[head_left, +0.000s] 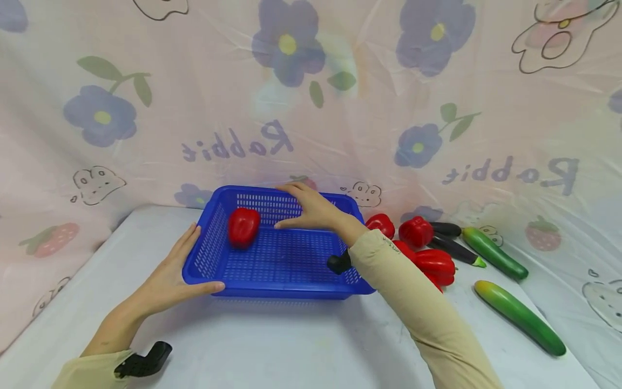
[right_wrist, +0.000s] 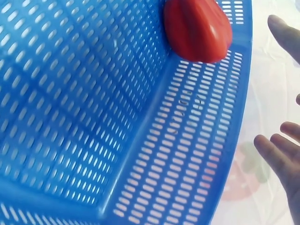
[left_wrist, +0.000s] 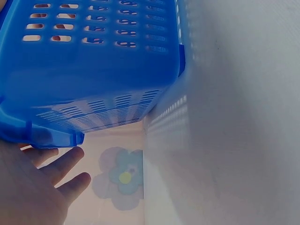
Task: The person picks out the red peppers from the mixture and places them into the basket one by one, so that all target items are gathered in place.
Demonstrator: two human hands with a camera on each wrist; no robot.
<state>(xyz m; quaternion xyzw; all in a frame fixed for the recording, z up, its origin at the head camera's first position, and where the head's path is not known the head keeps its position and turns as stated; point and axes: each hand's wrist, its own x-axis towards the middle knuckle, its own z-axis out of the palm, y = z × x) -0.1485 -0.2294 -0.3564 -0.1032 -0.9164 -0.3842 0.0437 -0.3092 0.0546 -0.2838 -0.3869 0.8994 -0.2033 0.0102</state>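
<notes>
A blue perforated plastic basket [head_left: 291, 290] stands on the white table with one red bell pepper [head_left: 244, 228] in its left back part. My left hand [head_left: 167, 282] is at the basket's left side, its thumb by the front left corner and its fingers stretched along the rim. From below, the left wrist view shows those fingers [left_wrist: 63, 164] straight beside the rim. Over the back of the basket, my right hand [head_left: 316, 209] is spread, thumb and fingers wide apart with nothing between them. The right wrist view shows the pepper [right_wrist: 199, 30] lying against the basket wall.
Right of the basket lie several more red bell peppers [head_left: 416, 232], partly behind the right sleeve [head_left: 413, 308]. Beyond them are two dark eggplants [head_left: 457, 249] and two green cucumbers [head_left: 520, 317]. A patterned curtain [head_left: 340, 135] hangs behind the table.
</notes>
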